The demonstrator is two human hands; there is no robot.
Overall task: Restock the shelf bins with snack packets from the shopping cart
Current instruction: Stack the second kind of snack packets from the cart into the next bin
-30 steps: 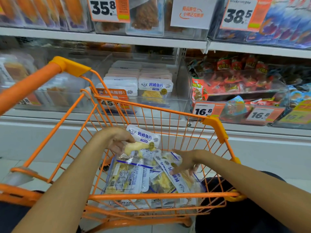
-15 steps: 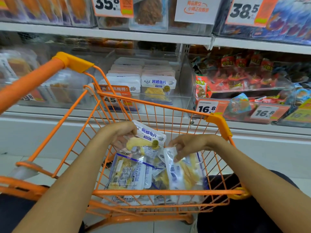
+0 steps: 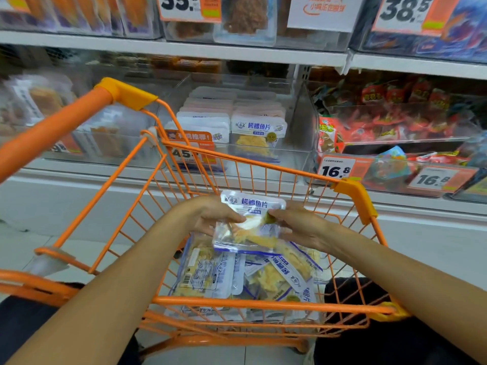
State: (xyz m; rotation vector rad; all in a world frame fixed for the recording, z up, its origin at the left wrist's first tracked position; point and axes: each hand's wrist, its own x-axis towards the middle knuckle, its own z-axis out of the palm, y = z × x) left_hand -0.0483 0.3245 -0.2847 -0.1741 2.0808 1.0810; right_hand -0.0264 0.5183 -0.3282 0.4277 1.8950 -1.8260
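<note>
Both hands hold snack packets over the orange shopping cart: clear pouches with white-blue headers and yellow fish slices. My left hand grips the stack's left edge, thumb on top. From the right, my right hand pinches it at its edge. How many packets are in the held stack I cannot tell. Several more of the same packets lie in the cart's bottom. Straight ahead, the clear shelf bin holds rows of matching packets.
A neighbouring bin to the right holds red snack packs behind 16.8 price tags. The bin on the left holds other pale packets. An upper shelf carries more goods. The cart handle rises at the left.
My right hand lifted a packet from the cart pile and brought it to the one in my left hand. Both hands now hold packets together, higher above the cart.
</note>
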